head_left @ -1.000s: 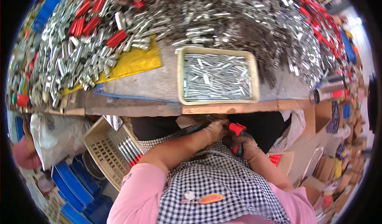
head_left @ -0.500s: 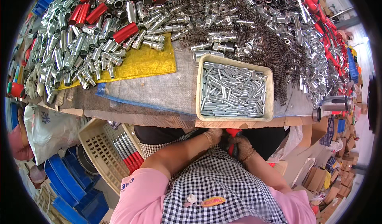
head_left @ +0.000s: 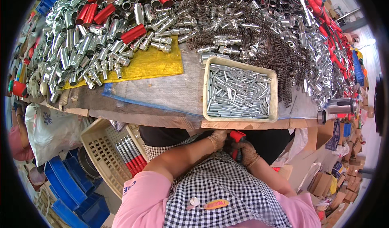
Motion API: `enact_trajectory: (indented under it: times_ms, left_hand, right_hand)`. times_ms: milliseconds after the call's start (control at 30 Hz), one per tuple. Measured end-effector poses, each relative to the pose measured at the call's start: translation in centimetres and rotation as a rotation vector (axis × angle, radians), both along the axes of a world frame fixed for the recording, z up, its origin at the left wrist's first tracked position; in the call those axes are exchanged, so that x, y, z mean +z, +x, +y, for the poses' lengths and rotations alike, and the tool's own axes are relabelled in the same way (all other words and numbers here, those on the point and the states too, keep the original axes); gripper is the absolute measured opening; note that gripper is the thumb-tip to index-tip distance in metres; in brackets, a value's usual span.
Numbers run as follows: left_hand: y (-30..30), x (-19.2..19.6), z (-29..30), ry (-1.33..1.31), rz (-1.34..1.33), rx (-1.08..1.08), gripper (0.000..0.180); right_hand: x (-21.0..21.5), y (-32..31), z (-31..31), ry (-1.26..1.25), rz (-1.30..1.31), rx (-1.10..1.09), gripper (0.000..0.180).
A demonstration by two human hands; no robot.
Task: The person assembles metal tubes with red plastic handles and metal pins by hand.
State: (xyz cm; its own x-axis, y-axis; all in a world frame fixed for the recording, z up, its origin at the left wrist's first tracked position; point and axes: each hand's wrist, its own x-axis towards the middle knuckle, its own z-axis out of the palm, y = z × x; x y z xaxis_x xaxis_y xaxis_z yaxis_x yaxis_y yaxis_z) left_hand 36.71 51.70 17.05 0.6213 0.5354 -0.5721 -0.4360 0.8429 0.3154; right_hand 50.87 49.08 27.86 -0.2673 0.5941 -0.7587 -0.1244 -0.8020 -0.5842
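Both hands are low over my lap, just below the front edge of the workbench. My right hand (head_left: 247,152) is wrapped round the dark handle of a red and black power screwdriver (head_left: 238,136), its red body upward near the table edge. Close beside the tool, my left hand (head_left: 219,139) is closed; its fingertips are mostly hidden, and I cannot make out what they hold. Right above the hands, at the bench edge, stands a cream plastic tray (head_left: 240,119) filled with short silver metal pins (head_left: 238,93).
Heaps of chrome sleeves (head_left: 83,45), red tubes (head_left: 133,33) and dark coil springs (head_left: 279,51) cover the bench's far side. A yellow cloth (head_left: 156,64) lies at left. Below it, a cream basket (head_left: 95,141) holds red-handled metal rods (head_left: 131,157), beside blue bins (head_left: 67,183).
The power screwdriver shows more of its red body, having shifted slightly out from the table edge. My left hand stays almost in place. The whole view has shifted a little.
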Motion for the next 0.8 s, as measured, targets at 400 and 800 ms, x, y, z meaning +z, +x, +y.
enact_trajectory:
  times_ms: [400,800]
  left_hand:
    - [-9.3,9.6,1.0,1.431,1.228,-0.480,0.076]
    - [-7.5,9.5,-0.9,1.358,1.294,-0.579,0.050]
  right_hand:
    - [-14.9,-5.6,7.2,0.716,-0.899,0.610,0.068]
    - [-0.3,-10.1,6.6,0.287,-0.285,0.394,0.040]
